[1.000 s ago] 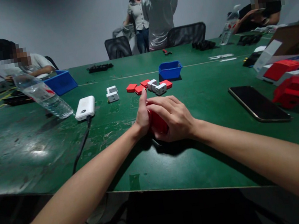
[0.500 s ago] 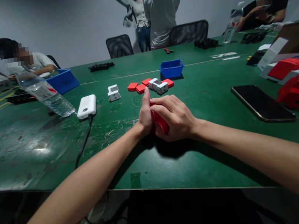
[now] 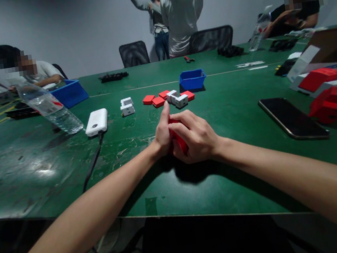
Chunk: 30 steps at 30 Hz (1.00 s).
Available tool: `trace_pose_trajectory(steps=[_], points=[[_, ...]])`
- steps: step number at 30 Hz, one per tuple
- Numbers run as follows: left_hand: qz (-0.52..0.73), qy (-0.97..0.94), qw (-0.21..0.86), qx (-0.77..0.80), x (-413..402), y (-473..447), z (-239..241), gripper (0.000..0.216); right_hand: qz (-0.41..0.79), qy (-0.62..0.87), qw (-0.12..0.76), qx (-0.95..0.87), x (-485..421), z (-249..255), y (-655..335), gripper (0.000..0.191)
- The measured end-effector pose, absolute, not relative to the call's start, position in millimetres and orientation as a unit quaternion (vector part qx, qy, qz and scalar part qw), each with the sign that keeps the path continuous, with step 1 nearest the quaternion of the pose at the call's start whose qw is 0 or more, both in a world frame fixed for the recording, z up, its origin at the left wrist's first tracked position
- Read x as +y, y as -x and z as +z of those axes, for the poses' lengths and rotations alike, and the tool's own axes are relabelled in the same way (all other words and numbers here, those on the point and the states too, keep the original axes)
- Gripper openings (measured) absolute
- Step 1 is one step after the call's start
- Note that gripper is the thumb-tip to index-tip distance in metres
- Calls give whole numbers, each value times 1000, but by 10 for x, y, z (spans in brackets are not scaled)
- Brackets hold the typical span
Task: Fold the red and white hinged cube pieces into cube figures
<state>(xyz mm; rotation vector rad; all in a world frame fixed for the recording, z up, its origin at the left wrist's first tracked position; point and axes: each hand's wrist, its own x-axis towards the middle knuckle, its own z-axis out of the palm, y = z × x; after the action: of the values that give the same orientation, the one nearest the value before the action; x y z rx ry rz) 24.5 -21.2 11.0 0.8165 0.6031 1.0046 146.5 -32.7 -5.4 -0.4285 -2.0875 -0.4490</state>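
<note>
Both my hands meet over the middle of the green table [image 3: 231, 104], closed around one red plastic block [image 3: 180, 142]. My left hand [image 3: 162, 132] grips its left side with the thumb raised. My right hand [image 3: 196, 137] wraps its fingers over the top and right side, hiding most of the block. Just beyond my hands lie several small red pieces [image 3: 158, 101] and white pieces [image 3: 177, 99], with another white piece [image 3: 127, 106] to their left. A small blue bin [image 3: 192, 79] stands behind them.
A white power bank [image 3: 96, 122] with a cable lies to the left, beside a tilted water bottle [image 3: 48, 107]. A black phone [image 3: 292, 118] and red and white parts [image 3: 329, 91] sit on the right. Other people sit and stand around the far side.
My right hand's fingers have curled more tightly over the red block and it has tilted slightly. A person standing at the back has raised an arm.
</note>
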Motion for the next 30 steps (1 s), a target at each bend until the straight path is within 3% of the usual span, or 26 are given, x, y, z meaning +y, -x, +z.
trace_pose_trajectory(steps=[9, 19, 30], points=[[451, -383, 756, 280, -214, -253, 123, 65, -202, 186, 455, -847, -349, -28, -1477, 19], [441, -379, 772, 256, -231, -207, 71, 66, -160, 210, 454, -851, -419, -44, -1515, 34], [472, -367, 753, 273, -220, -248, 59, 64, -200, 201, 446, -849, -353, -14, -1505, 23]])
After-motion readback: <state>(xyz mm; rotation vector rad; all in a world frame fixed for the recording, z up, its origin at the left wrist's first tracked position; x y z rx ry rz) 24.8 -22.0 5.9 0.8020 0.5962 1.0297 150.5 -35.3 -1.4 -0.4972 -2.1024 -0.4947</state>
